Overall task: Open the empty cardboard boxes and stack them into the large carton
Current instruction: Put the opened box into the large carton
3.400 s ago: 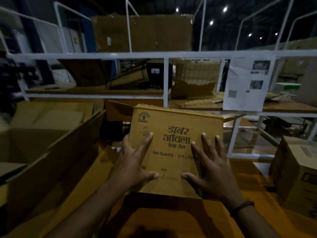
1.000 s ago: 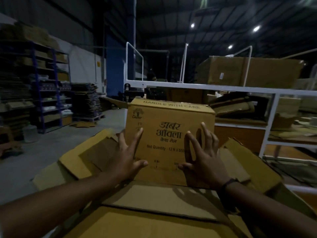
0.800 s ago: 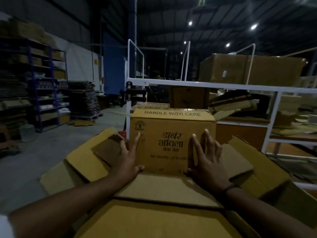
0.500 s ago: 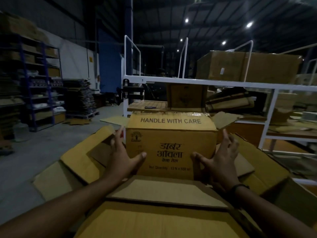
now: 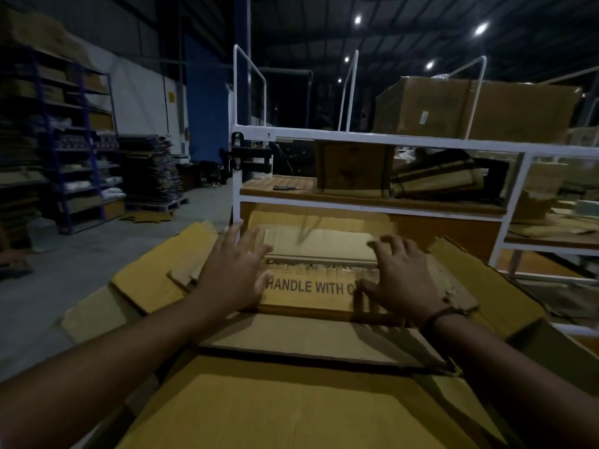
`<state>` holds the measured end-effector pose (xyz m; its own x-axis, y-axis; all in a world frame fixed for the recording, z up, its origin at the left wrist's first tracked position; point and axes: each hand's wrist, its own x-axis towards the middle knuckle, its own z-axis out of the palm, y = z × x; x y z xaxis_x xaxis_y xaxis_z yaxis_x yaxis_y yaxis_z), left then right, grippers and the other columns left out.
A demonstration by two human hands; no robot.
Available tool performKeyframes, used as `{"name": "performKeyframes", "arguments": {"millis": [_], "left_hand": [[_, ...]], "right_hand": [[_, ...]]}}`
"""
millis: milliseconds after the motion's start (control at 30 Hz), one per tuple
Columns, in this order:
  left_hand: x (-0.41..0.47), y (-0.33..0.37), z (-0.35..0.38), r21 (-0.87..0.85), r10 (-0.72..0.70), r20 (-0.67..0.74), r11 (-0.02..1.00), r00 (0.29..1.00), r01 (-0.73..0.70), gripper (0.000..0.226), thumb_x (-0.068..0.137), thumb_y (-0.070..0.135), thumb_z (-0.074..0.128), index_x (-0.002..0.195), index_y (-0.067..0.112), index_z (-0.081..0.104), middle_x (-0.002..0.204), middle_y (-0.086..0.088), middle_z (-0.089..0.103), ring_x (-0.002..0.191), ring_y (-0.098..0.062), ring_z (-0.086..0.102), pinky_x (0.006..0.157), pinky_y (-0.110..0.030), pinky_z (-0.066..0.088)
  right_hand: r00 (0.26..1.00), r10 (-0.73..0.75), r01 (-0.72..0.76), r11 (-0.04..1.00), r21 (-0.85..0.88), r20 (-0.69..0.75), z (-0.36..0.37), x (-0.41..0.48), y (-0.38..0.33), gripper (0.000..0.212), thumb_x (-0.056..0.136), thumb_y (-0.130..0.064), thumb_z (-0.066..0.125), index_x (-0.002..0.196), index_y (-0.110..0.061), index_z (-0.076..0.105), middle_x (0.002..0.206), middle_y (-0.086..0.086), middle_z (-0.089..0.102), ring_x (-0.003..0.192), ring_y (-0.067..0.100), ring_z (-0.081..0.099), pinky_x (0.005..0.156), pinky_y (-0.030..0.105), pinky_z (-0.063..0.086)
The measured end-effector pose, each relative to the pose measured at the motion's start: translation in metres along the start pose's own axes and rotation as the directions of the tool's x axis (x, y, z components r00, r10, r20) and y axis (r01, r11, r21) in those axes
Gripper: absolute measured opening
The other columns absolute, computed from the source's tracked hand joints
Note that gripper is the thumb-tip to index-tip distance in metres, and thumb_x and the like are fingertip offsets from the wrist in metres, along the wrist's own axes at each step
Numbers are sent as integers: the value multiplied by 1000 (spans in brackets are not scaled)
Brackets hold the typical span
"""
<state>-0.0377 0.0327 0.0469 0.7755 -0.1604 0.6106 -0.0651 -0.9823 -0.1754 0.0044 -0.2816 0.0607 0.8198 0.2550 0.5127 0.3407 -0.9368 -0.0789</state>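
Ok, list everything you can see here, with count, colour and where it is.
large carton: one, brown, flaps spread, nearest the camera
printed box: one, yellow-brown, low inside that carton
white rack: one, behind the carton
brown carton: one, on the rack's top
blue shelving: one unit, far left
flat cardboard stack: one, dark, beside the shelving
ceiling lights: several, white, overhead
left hand: one, on the box's left top
right hand: one, on the box's right top
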Motion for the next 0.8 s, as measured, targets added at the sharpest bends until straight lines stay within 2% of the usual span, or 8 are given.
{"name": "performKeyframes", "arguments": {"millis": [100,233,367,500,567,633,733,800], "left_hand": [[1,-2,9,-30,-154,258,985,954,168,70,93,72,46,152,34,41,167,-12,23,153,-42,12,124,-54,12],[-6,-20,22,-41,-237,447,958,863,284,82,91,83,34,153,30,41,158,-12,37,142,-40,30,115,-50,29],[-7,-22,26,-8,-303,454,939,838,344,91,86,89,33,155,31,36,162,-15,26,141,-43,27,113,-50,30],[0,-20,18,-50,-336,424,918,841,392,92,84,88,42,156,32,33,166,-14,18,145,-44,25,113,-52,31],[2,-17,16,-85,-264,356,946,896,313,84,87,83,46,153,33,38,164,-11,26,146,-40,25,116,-52,28],[2,-11,15,-255,-71,310,954,948,155,70,92,74,50,148,32,46,154,-6,47,140,-29,40,112,-47,36],[-2,0,3,-711,152,257,698,954,81,49,99,62,53,141,37,53,122,5,70,107,-5,66,89,-35,58],[-7,9,-4,-795,191,130,607,973,-13,45,101,61,49,140,39,55,110,11,72,98,-5,70,80,-33,60]], "right_hand": [[958,247,-247,969,-19,146,14,-7,6,86,85,-70,65,154,-32,31,166,12,19,150,41,16,120,62,20],[877,433,-415,901,-128,208,18,-14,33,88,82,-79,59,150,-28,36,168,18,14,149,51,19,117,66,25],[883,437,-421,899,-120,171,14,-14,43,93,79,-80,61,149,-23,36,155,23,37,136,45,41,111,61,37],[893,438,-444,895,41,101,3,-13,32,80,87,-63,68,149,-23,38,148,18,46,135,42,43,112,59,35],[934,356,-354,910,215,31,-3,-14,23,76,90,-48,72,152,-26,34,154,17,38,139,39,40,111,59,42],[968,248,-222,912,345,-33,-7,-14,10,75,92,-35,74,154,-26,32,161,12,28,143,35,39,108,51,50],[981,177,-136,921,364,-81,-14,-11,-10,68,97,-45,65,154,-23,35,159,7,32,138,27,43,102,37,50],[976,200,-146,892,428,-83,-17,-8,-13,66,98,-57,57,152,-23,40,153,5,41,133,22,46,97,35,49]]}}
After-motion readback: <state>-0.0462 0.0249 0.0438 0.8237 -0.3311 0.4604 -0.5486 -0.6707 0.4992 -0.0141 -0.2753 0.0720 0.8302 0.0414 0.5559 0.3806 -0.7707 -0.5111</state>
